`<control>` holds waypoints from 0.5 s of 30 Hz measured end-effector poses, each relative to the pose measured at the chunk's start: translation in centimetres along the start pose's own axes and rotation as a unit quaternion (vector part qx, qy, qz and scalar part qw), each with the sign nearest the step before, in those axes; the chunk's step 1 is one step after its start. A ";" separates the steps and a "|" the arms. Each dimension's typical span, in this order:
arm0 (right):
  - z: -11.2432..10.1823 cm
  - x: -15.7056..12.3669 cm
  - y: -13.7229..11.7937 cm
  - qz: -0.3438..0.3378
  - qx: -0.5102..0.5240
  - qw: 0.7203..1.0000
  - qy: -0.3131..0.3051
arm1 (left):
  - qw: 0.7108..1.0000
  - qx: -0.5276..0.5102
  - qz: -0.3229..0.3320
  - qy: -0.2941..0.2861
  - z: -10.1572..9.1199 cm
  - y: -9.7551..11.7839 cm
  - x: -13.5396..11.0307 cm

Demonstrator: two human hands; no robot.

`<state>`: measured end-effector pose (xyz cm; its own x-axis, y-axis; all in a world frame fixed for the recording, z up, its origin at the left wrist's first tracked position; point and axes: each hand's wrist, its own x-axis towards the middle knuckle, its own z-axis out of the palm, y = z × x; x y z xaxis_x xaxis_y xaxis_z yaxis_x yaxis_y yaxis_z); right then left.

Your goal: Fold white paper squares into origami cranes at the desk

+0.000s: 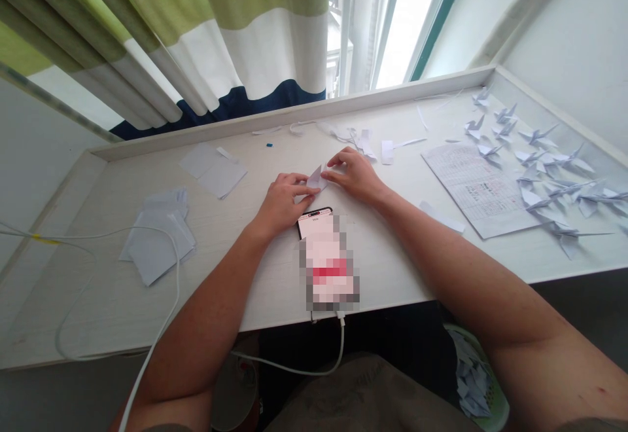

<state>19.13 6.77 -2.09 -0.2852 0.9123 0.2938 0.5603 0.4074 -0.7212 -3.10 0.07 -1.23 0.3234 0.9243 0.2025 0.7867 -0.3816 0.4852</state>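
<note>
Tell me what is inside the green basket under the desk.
The green basket holds a heap of folded white paper pieces, like the paper cranes on the desk. The right forearm covers part of it, so its depth stays hidden.

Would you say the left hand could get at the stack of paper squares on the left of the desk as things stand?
Probably yes. The stack of paper squares lies open on the desk, with only a white cable curving over it. But the left hand is pressing the folded paper.
</note>
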 end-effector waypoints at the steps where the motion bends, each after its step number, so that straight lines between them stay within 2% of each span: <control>1: 0.1 0.0 0.0 0.005 -0.004 1.000 0.006 | 1.000 0.004 0.001 0.000 0.0 0.0 0.0; 8: 0.8 -0.1 0.0 0.010 -0.025 0.999 0.024 | 1.000 0.008 -0.001 0.009 0.1 0.3 -0.1; 15: 0.4 -0.4 -0.2 -0.005 -0.053 0.999 0.005 | 1.000 0.012 -0.004 0.009 0.3 0.2 0.0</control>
<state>18.79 6.34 -2.34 -0.2838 0.9080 0.3081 0.6373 0.4187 -0.6470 -2.80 -0.02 -1.39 0.3076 0.9269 0.2151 0.8020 -0.3742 0.4656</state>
